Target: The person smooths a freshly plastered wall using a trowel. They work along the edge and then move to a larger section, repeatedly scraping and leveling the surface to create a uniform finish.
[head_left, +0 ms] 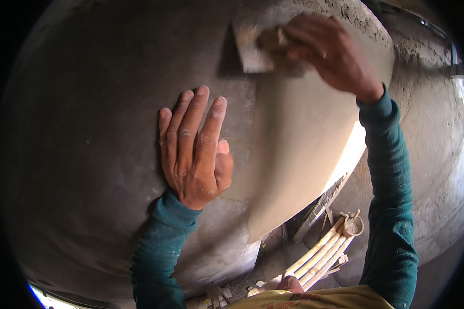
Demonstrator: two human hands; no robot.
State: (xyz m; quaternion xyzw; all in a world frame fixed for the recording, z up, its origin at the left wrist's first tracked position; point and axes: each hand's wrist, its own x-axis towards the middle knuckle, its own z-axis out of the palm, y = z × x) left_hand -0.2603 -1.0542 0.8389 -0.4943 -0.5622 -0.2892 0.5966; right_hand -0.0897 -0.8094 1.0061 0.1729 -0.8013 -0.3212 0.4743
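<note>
My left hand [195, 152] rests against a dark grey wall [93, 139], its fingers stretched out and holding nothing. Higher up and to the right, my right hand [332, 54] grips a plastering trowel [251, 49] by its handle. The trowel's flat blade is against or very close to the wall and smeared by motion. Beneath and right of it lies a smooth, lighter band of plaster [299, 134], which meets the darker surface along an upright border. Fine pale residue marks the fingers of my left hand.
Below right, a platform of several pale poles [319, 255] carries a small bucket [353, 226] with greyish contents. A rough grey wall [433, 139] stands farther right. Uneven, crumbly material [345, 11] runs along the plastered wall's upper edge. Scattered debris [219, 297] shows at the bottom.
</note>
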